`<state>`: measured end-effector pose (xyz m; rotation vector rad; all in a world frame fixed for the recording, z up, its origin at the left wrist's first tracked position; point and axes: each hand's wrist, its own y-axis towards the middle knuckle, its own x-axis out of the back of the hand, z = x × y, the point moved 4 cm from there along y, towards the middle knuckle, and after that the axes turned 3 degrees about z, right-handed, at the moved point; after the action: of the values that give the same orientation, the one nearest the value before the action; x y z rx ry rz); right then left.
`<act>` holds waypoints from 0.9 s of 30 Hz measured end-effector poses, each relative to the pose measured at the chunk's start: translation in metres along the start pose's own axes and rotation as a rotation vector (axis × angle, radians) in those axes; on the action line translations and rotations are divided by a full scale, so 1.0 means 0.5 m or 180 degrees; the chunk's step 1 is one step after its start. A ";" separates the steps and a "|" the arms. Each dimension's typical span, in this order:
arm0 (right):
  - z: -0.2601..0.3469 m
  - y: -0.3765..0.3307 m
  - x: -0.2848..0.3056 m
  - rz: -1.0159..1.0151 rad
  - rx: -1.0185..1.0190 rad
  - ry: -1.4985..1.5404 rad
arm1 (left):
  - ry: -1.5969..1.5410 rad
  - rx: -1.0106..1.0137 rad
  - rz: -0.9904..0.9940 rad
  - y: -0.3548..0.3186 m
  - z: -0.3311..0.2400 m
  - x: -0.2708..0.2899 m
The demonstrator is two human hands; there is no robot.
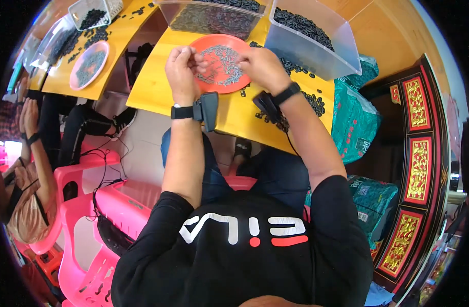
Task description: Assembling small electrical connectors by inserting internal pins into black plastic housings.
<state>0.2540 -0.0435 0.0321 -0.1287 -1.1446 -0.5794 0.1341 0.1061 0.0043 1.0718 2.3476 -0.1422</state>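
Note:
An orange plate [229, 84] with a heap of small grey pieces [221, 61] lies on the yellow table [152, 92] in front of me. My left hand [181, 69] is at the plate's left rim with its fingers curled together. My right hand [262, 66] reaches in from the right, over the heap. The fingertips of both hands meet above the plate and seem to pinch one small piece between them; it is too small to make out. Each wrist carries a black band with a small black device.
Two clear plastic bins [316, 43] [209, 20] of small black pieces stand behind the plate, with loose pieces [314, 102] scattered on the table. Green sacks [352, 120] lie at the right. Another person [27, 169] sits at the left by a pink plate [88, 64] and pink plastic chairs [86, 240].

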 end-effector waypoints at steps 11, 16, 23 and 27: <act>0.016 -0.124 -0.039 0.0082 -0.0881 -0.0148 | 0.0450 0.0076 0.0026 0.009 -0.011 0.009; 0.009 -0.119 -0.059 0.0071 -0.0737 -0.0430 | 0.0430 0.0189 0.0026 0.000 -0.012 -0.011; 0.009 -0.130 -0.057 0.0066 -0.0559 -0.0976 | 0.0580 0.0538 0.0332 -0.025 0.024 -0.062; 0.017 -0.132 0.001 -0.0102 -0.0293 -0.0003 | 0.0649 0.0430 0.1017 -0.045 0.036 -0.087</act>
<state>0.2144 -0.0963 0.0237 -0.1901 -1.1227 -0.6608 0.1489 0.0560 0.0089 1.5776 2.3301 -0.0755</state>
